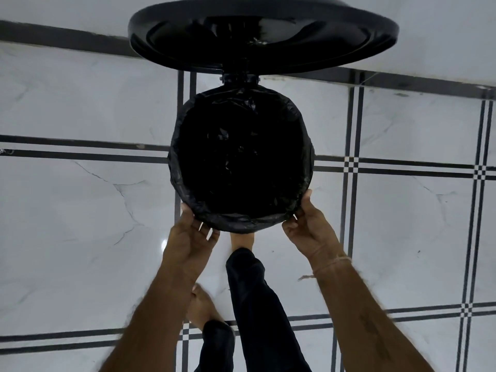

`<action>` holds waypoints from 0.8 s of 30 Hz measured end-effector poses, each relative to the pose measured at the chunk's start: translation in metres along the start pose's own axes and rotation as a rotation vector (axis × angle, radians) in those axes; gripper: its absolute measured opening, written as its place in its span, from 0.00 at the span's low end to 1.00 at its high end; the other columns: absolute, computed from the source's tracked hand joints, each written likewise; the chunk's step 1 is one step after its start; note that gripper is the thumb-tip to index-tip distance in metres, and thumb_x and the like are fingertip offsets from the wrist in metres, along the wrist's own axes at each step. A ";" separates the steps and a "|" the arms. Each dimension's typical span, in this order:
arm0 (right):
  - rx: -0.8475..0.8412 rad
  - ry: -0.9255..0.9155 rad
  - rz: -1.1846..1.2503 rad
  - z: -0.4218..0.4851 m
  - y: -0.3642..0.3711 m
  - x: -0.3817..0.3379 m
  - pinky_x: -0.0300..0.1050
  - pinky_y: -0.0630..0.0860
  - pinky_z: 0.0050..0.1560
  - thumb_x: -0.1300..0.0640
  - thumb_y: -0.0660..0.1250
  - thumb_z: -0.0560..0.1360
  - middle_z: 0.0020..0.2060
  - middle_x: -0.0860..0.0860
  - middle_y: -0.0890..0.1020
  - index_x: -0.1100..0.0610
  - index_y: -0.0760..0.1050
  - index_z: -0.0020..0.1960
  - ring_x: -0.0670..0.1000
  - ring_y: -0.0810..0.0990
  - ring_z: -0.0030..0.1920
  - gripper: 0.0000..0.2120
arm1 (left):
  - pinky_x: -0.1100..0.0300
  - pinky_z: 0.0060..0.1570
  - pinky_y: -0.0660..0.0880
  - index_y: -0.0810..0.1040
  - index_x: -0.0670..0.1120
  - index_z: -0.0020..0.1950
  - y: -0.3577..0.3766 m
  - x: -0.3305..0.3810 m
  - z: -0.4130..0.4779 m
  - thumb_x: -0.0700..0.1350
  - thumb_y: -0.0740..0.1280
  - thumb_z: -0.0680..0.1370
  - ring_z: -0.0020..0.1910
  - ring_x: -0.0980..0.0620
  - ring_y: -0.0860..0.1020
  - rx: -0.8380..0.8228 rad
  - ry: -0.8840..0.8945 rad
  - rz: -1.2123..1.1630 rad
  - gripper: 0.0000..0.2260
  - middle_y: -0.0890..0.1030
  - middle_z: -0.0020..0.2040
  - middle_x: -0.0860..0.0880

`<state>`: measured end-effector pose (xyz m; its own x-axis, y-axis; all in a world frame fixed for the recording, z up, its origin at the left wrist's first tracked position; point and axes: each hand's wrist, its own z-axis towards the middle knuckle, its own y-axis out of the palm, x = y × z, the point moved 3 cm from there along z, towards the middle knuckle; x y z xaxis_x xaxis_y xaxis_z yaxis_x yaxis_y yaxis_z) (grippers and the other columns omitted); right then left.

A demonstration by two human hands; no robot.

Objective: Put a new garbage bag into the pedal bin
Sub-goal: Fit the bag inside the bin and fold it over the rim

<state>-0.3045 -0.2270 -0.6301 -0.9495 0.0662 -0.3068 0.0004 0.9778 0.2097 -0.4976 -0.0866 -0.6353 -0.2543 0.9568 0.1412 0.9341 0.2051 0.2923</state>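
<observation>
A round black pedal bin stands on the floor with its lid [263, 36] swung up and open at the top of the view. A black garbage bag [241, 222] lines the bin, its edge folded over the rim all the way round. My left hand [192, 236] grips the bag-covered rim at the near left. My right hand [308, 224] grips it at the near right. One bare foot [241, 241] reaches under the bin's near edge, where the pedal is hidden. The inside of the bag is dark and crumpled.
White marble-look floor tiles [80, 224] with black double lines surround the bin. A white wall with a dark skirting strip [67, 38] runs behind the lid. My other bare foot [201, 307] and black trouser legs [255, 304] are below the bin.
</observation>
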 end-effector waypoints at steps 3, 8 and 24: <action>-0.008 -0.014 0.020 0.005 -0.001 0.005 0.33 0.61 0.22 0.44 0.69 0.73 0.29 0.45 0.78 0.54 0.78 0.47 0.41 0.69 0.24 0.13 | 0.66 0.36 0.77 0.82 0.50 0.54 0.001 -0.009 0.002 0.54 0.66 0.79 0.41 0.58 0.80 -0.025 -0.008 -0.077 0.11 0.84 0.47 0.55; 0.073 -0.005 0.017 0.016 0.008 0.004 0.34 0.72 0.23 0.60 0.59 0.86 0.28 0.49 0.82 0.57 0.82 0.42 0.43 0.77 0.24 0.18 | 0.67 0.30 0.77 0.81 0.48 0.57 0.004 -0.006 0.026 0.41 0.67 0.82 0.42 0.56 0.79 0.059 -0.005 -0.020 0.06 0.82 0.51 0.51; 0.012 -0.012 0.256 -0.019 0.008 0.049 0.43 0.84 0.45 0.54 0.65 0.82 0.39 0.51 0.85 0.60 0.83 0.47 0.48 0.84 0.38 0.13 | 0.53 0.47 0.84 0.86 0.45 0.48 0.016 -0.029 -0.007 0.39 0.60 0.83 0.51 0.48 0.83 0.088 -0.024 -0.213 0.15 0.85 0.51 0.47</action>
<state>-0.3566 -0.2200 -0.6259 -0.9141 0.3140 -0.2565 0.2438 0.9312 0.2710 -0.4767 -0.1120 -0.6284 -0.4429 0.8944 0.0627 0.8785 0.4190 0.2294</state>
